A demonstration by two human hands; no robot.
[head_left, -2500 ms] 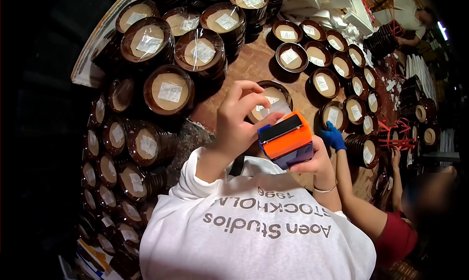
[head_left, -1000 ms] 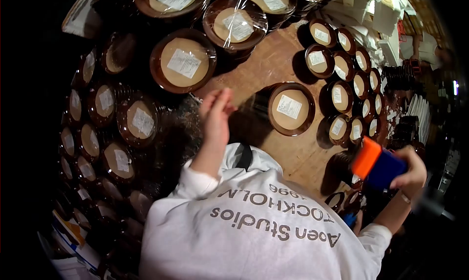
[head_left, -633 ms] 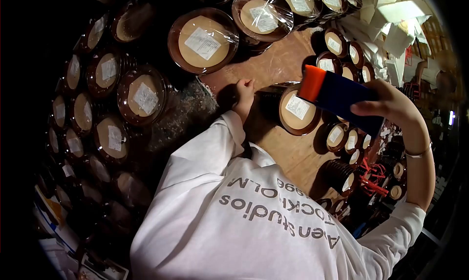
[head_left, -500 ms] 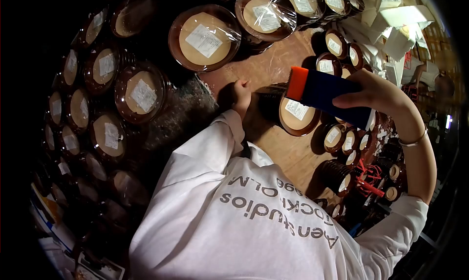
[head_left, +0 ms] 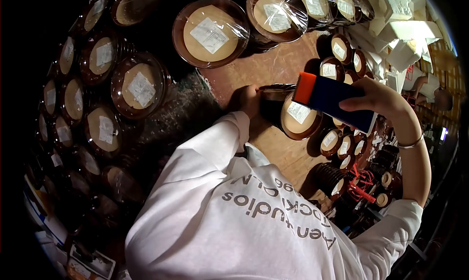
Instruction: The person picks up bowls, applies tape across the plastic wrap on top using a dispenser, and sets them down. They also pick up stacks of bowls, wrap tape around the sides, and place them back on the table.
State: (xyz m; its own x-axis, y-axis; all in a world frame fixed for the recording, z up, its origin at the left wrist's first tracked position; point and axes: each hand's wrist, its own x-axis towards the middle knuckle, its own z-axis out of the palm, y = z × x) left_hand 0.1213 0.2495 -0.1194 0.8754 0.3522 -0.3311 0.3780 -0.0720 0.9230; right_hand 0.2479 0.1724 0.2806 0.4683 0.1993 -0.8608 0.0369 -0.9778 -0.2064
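The right hand, centre right of the frame, clasped the blue and orange dispenser just above the stack of brown bowls, likely lining up its orange end; the left hand lay curled against the stack's left side, probably steadying it, grip unclear

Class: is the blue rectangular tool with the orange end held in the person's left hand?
No, the right hand grips the blue tool, while the left hand touches the stacked brown bowls.
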